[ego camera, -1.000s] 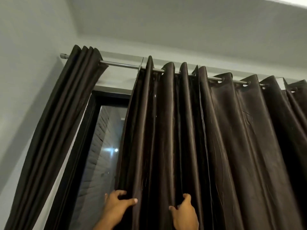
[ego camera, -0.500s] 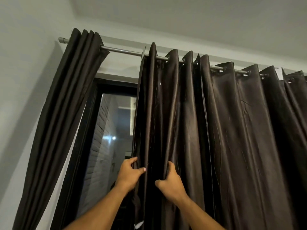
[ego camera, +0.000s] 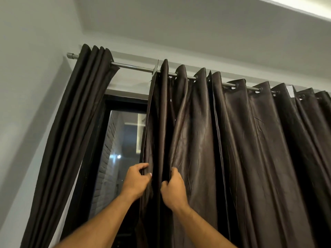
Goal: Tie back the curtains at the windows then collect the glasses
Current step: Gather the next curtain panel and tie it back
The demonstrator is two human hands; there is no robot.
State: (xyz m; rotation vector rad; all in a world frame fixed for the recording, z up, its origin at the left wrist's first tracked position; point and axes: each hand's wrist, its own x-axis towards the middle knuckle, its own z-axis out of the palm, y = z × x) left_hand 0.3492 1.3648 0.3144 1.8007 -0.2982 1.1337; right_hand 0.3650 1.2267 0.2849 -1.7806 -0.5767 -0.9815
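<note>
Right curtain (ego camera: 232,149) hangs spread along the rod (ego camera: 136,67), its leading edge beside the exposed window (ego camera: 121,149). Left hand (ego camera: 137,180) pinches that edge; right hand (ego camera: 172,187) has fingers curled round the next fold. Left curtain (ego camera: 77,122) is bunched at the wall. Advice: gather fold by fold, pull sideways, not down, sparing the eyelets. No glasses in view.
</note>
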